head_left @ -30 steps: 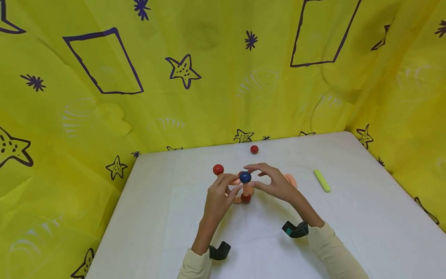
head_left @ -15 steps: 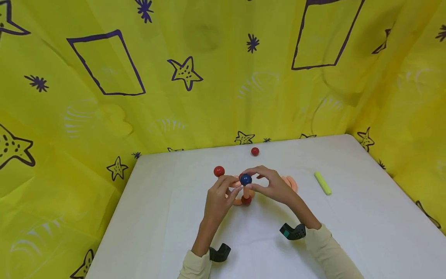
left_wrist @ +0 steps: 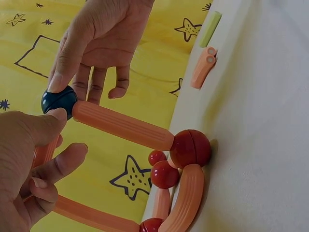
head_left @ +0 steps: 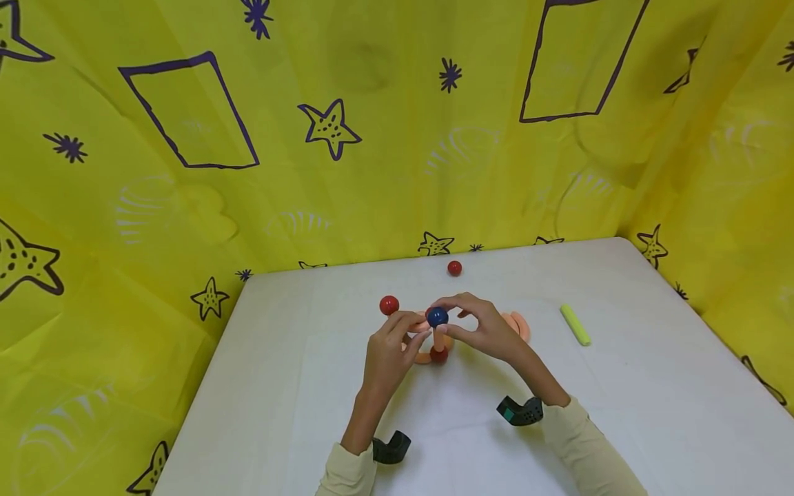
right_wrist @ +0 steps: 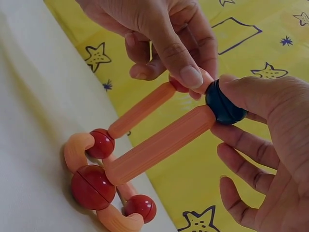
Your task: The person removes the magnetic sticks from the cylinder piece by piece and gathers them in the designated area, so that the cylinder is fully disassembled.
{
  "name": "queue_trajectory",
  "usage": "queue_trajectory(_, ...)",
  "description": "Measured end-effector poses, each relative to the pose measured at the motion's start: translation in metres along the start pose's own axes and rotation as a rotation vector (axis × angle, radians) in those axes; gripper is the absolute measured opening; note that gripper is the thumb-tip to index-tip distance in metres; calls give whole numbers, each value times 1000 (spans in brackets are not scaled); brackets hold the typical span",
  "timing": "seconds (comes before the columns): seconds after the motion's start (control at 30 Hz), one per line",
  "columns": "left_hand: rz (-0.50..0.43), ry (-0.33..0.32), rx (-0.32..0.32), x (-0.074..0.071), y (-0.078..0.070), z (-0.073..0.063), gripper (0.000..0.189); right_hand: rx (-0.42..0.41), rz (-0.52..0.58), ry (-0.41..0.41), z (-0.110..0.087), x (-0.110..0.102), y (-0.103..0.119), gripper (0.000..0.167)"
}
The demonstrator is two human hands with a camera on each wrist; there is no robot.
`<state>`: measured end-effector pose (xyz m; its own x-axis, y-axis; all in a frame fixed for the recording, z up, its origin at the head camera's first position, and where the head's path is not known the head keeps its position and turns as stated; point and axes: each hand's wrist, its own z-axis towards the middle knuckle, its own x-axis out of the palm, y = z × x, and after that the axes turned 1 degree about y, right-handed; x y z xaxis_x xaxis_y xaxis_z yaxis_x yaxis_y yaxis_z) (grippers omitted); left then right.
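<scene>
A model of orange magnetic rods and red balls stands mid-table. At its base, curved rods (right_wrist: 79, 152) meet a red ball (right_wrist: 93, 187). From that ball a straight orange rod (right_wrist: 161, 142) rises to a dark blue ball (head_left: 438, 316). My right hand (head_left: 486, 331) holds the blue ball between thumb and fingers. Just left of it, my left hand (head_left: 391, 348) pinches a short orange rod (right_wrist: 205, 79) that meets the blue ball. A second upright rod (right_wrist: 142, 108) stands behind. Fingers partly hide the upper joints.
Another red ball (head_left: 389, 304) shows above the left hand, and a loose red ball (head_left: 455, 268) lies near the back edge. Spare orange rods (head_left: 521, 326) and a yellow-green stick (head_left: 575, 325) lie at right. A yellow patterned cloth (head_left: 384, 186) hangs behind the white table (head_left: 279, 386).
One second ago my right fingers were spread apart around the blue ball; they have closed in to hold it. The left hand has stayed nearly still.
</scene>
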<state>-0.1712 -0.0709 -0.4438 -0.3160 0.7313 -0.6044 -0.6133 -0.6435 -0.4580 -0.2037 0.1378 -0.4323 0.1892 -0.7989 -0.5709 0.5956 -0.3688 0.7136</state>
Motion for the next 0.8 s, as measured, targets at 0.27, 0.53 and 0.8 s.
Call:
queue_trajectory(0.27, -2, 60, 30, -4, 3, -1, 26, 35, 24, -33, 0, 3, -2, 36)
queue_trajectory(0.53, -22, 99, 70, -6, 7, -1, 29, 37, 43, -37, -1, 3, -3, 38)
queue_trajectory(0.8, 115, 139, 171, -9, 14, -1, 26, 36, 48, -23, -1, 3, -2, 36)
